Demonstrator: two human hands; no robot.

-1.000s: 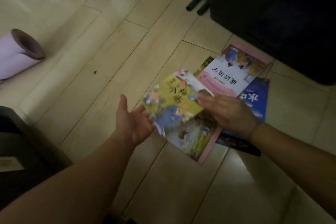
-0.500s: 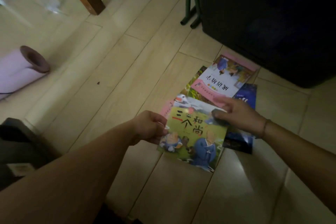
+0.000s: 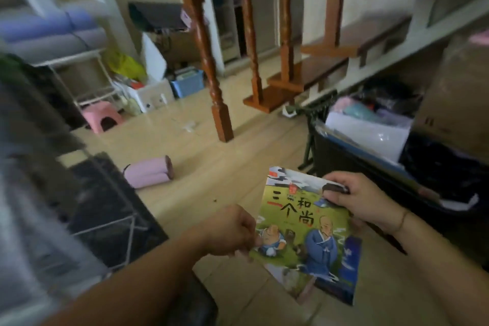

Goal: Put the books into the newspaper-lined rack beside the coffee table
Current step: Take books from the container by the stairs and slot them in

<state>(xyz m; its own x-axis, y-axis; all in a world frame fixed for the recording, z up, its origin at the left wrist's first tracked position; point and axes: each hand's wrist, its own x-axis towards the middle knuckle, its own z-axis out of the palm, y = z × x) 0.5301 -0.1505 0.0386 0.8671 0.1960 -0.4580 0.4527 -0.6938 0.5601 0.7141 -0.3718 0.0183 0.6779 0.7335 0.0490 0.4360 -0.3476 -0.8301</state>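
A stack of thin picture books [image 3: 304, 230] is held above the floor between both hands, the top cover green with two cartoon monks. My left hand [image 3: 230, 230] pinches the stack's left edge. My right hand [image 3: 357, 198] grips its upper right corner, thumb on the cover. A blue book shows under the stack at the lower right. A dark rack [image 3: 370, 167] on green legs stands just right of the books, holding paper and plastic-wrapped items.
A dark marbled table top [image 3: 105, 206] lies at the left. A pink roll [image 3: 149, 173] rests on the tiled floor ahead. Wooden stair posts [image 3: 209, 66] and steps rise behind it. A pink stool [image 3: 102, 116] and boxes stand at the back left.
The books have come up off the floor in both hands. The view has swung up from the floor to the room, with the rack now at the right.
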